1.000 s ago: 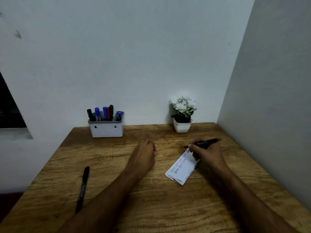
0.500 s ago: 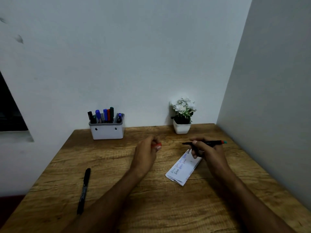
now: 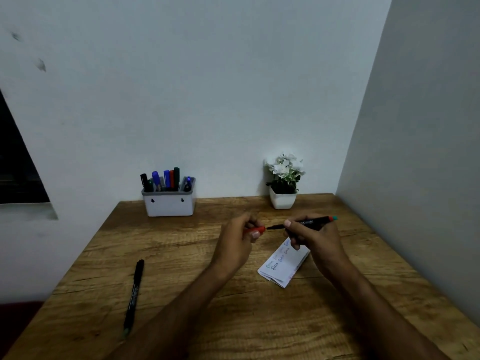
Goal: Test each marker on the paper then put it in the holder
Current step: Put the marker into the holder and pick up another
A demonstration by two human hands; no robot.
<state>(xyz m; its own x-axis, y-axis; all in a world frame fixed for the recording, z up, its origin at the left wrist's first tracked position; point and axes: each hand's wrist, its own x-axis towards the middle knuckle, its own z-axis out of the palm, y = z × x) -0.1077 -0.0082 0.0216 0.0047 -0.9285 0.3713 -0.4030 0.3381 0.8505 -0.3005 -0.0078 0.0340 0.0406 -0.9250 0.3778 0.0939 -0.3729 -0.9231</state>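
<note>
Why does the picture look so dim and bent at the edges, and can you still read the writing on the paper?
Head view: the light is low and bluish, so the wooden desk looks dark; the wide lens bows the wall corner and stretches the forearms near the bottom edge. The folded paper shows handwriting, too small and soft to read. The marker in the right hand stays fairly sharp.

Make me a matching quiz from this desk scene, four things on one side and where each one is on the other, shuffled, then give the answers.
Things:
1. red cap
2. paper
3. holder
4. plant

Places:
A. back right of the table, by the wall
B. in the left hand
C. back left of the table, full of markers
D. flat on the table, below the right hand

Pairs: 1-B, 2-D, 3-C, 4-A
</note>
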